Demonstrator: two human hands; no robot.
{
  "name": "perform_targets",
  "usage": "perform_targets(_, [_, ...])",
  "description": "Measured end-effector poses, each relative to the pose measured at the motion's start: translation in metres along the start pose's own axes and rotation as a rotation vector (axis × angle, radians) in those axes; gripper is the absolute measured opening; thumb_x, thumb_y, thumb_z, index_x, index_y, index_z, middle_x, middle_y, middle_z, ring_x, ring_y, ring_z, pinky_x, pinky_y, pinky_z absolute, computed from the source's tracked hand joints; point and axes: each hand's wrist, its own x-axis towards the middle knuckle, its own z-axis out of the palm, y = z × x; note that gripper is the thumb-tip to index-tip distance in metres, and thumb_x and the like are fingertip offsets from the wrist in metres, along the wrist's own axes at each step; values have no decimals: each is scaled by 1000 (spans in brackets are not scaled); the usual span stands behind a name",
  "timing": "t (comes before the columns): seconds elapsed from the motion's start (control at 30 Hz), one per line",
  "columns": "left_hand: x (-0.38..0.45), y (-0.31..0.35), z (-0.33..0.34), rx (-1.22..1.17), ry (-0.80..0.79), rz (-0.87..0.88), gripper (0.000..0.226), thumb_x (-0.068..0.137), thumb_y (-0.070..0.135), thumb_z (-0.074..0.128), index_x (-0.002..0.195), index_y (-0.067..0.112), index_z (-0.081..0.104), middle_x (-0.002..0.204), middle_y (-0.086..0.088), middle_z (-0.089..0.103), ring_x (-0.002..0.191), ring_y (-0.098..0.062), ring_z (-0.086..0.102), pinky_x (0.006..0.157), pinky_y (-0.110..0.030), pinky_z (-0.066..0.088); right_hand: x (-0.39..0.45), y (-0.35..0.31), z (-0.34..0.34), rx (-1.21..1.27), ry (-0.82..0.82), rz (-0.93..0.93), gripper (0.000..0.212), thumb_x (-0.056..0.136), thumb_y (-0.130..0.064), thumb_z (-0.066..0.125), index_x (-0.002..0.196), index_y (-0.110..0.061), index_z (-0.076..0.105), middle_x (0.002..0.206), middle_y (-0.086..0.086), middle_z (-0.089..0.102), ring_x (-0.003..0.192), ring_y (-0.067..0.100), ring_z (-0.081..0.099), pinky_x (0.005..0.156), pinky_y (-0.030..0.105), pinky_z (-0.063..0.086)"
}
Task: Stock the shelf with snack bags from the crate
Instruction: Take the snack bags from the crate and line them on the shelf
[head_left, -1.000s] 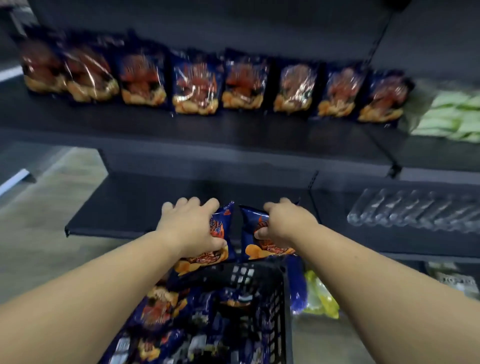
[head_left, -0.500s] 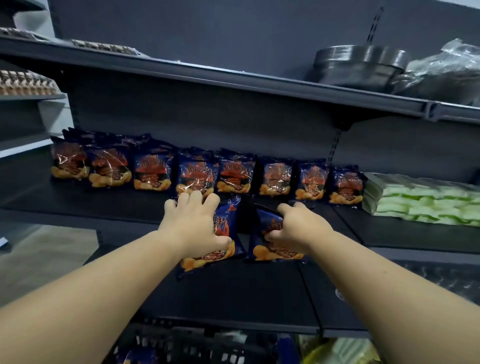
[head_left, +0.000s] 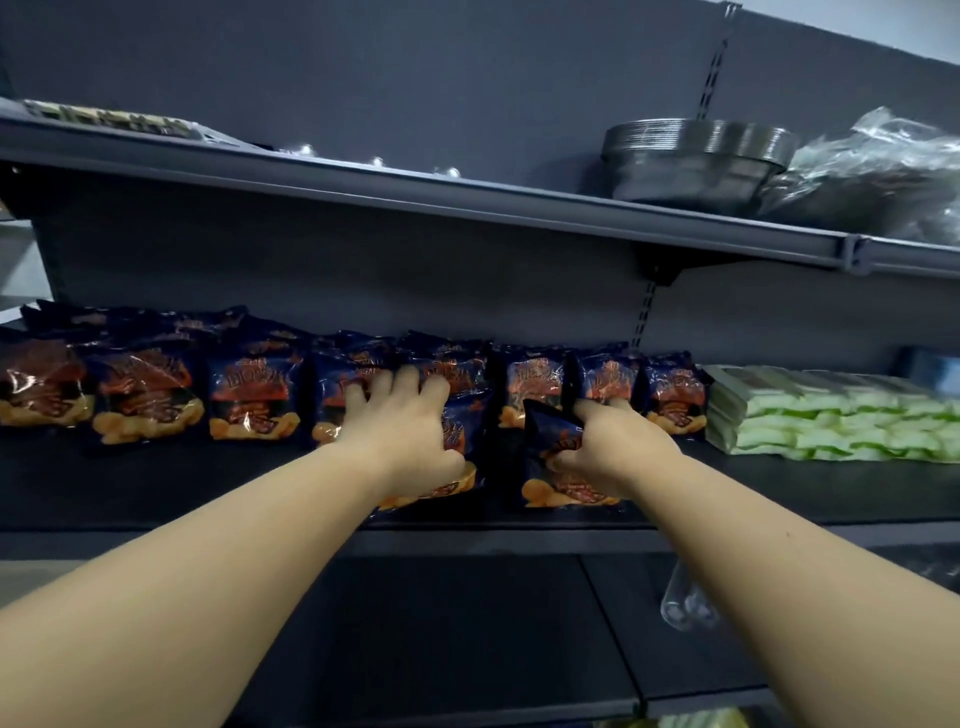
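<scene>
A row of several dark blue snack bags (head_left: 254, 397) with orange print stands along the back of the dark middle shelf (head_left: 171, 483). My left hand (head_left: 402, 434) grips one such snack bag (head_left: 457, 431) from above, its lower edge down near the shelf surface in front of the row. My right hand (head_left: 613, 449) holds a second snack bag (head_left: 558, 470) by its top, just right of the first and also in front of the row. The crate is out of view.
Green and white wrapped packs (head_left: 831, 415) fill the same shelf to the right of the row. On the shelf above sit stacked metal bowls (head_left: 696, 161) and clear plastic bags (head_left: 878, 176). A lower dark shelf (head_left: 441, 639) juts out beneath my arms.
Both hands lifted their snack bags up from over the crate and forward onto the middle shelf. My view rose, so the crate dropped out of sight.
</scene>
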Motion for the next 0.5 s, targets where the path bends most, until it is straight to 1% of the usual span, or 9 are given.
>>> perform_targets(0.1, [14,3,3,3,3,-2,72,79,54,54,137,22,27,134,-8,31,124,-32,27,104,-51,23,10,6,-1,1,3,1,63,86,-50,62,139,-22,40,131,12,42,102,32,57,86,41,52])
perform_targets(0.2, [30,4,7,-7,-14,-27,76,77,60,55,136,24,24,124,-5,30,120,-29,28,106,-49,20,29,12,-1,22,0,-26,63,86,-51,63,140,-25,42,128,11,46,95,28,60,81,38,55])
perform_targets(0.23, [37,5,9,-2,-16,-35,76,77,62,54,135,25,24,123,-4,29,120,-29,27,108,-49,18,38,14,0,21,-6,-36,65,86,-52,62,141,-25,40,131,10,44,96,28,60,81,37,55])
perform_targets(0.27, [44,6,11,7,-20,-43,77,76,64,54,135,25,23,124,-4,29,121,-29,26,110,-51,15,48,16,1,16,-6,-48,68,86,-53,61,144,-25,37,136,10,41,102,28,59,83,37,54])
perform_targets(0.33, [58,9,14,25,-44,-72,80,75,66,54,137,26,22,127,-5,28,125,-31,24,112,-56,9,69,18,4,25,-5,-74,73,87,-55,59,147,-25,31,148,8,30,117,29,54,88,36,51])
perform_targets(0.4, [72,12,18,29,-77,-106,84,75,64,55,140,27,18,130,-5,26,129,-32,20,113,-59,3,92,20,9,62,-13,-95,76,86,-56,60,148,-26,29,154,6,24,125,31,49,94,39,49])
perform_targets(0.43, [79,12,21,22,-88,-117,85,75,63,56,141,27,17,130,-4,25,130,-32,19,113,-60,0,102,20,11,77,-22,-105,76,85,-57,60,147,-26,30,153,5,25,126,32,48,95,40,49])
perform_targets(0.5, [90,11,28,-6,-94,-129,87,74,61,58,143,27,16,129,-4,25,131,-31,19,112,-62,-3,122,20,19,110,-41,-139,74,81,-60,61,142,-26,36,145,8,33,122,33,50,95,42,48])
